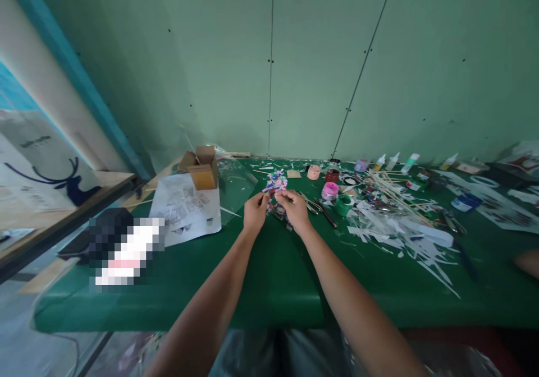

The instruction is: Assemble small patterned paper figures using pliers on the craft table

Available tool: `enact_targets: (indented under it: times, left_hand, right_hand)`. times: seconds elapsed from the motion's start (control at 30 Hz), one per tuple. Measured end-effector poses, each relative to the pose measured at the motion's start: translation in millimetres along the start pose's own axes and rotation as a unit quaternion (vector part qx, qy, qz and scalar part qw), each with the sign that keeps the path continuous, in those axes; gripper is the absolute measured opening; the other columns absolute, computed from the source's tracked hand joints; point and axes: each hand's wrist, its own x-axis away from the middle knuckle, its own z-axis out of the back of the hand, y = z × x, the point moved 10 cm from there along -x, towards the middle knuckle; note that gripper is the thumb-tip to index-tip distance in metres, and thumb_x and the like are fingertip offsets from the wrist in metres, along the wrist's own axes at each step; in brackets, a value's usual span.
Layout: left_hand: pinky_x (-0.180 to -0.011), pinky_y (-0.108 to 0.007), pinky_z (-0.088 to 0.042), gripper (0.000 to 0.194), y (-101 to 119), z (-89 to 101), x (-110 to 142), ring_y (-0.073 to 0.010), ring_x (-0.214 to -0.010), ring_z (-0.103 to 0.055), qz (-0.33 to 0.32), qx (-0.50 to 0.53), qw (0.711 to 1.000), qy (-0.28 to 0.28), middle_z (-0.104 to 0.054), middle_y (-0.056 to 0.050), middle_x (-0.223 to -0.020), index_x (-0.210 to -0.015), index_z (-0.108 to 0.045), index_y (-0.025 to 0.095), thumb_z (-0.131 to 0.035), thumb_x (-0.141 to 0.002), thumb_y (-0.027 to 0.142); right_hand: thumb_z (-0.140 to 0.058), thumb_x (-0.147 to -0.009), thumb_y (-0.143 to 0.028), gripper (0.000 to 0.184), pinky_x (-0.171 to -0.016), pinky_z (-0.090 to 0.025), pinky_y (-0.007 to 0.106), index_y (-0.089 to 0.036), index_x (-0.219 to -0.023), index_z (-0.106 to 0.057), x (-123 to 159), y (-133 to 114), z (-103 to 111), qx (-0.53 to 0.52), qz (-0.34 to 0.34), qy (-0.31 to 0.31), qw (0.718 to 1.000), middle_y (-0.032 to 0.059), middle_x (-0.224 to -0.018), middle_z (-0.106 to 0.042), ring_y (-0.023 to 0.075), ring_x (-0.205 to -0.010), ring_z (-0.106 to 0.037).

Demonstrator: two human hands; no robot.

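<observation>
Both my arms reach out over a green table (269, 276). My left hand (255, 211) and my right hand (293, 208) meet near the table's middle, fingers pinched together on a small piece between them; the piece is too small to identify. Just beyond the fingertips lies a pile of small pink, blue and white bits (274, 185). Dark thin tools (320, 211) lie right of my right hand.
A printed sheet (185, 208) and a small open cardboard box (202, 170) sit at left. Paint pots (330, 189), a green tape roll (344, 203), glue bottles (409, 162), wooden sticks (391, 189) and white paper scraps (404, 239) crowd the right. Another person's hand (528, 262) shows at the right edge.
</observation>
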Motion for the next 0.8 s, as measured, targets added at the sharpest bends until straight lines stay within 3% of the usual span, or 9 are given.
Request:
enact_targets:
  times: [0.47,0.8]
  left_hand:
    - [-0.058,-0.022,-0.037,0.035,4.6,-10.8,-0.8,-0.0112,-0.059,-0.051,-0.05,-0.015,0.998,-0.03,-0.061,-0.001,-0.065,-0.084,-0.068,0.013,-0.045,-0.087,0.039]
    - [-0.06,-0.023,-0.037,0.036,8.6,-10.5,-0.5,-0.013,-0.064,-0.052,-0.059,-0.014,0.998,-0.029,-0.061,-0.002,-0.067,-0.08,-0.067,0.013,-0.043,-0.087,0.04]
  right_hand:
    - [-0.061,-0.077,-0.04,0.022,-0.085,-0.044,0.032,-0.021,-0.08,-0.07,-1.1,12.6,-3.0,-0.027,-0.026,-0.003,0.999,0.0039,-0.088,-0.068,0.0205,-0.091,-0.059]
    - [-0.056,-0.082,-0.036,0.018,-0.082,-0.046,0.033,-0.023,-0.08,-0.068,1.0,-3.1,-0.7,0.047,0.024,0.0,0.999,0.0055,-0.089,-0.06,0.0206,-0.086,-0.058]
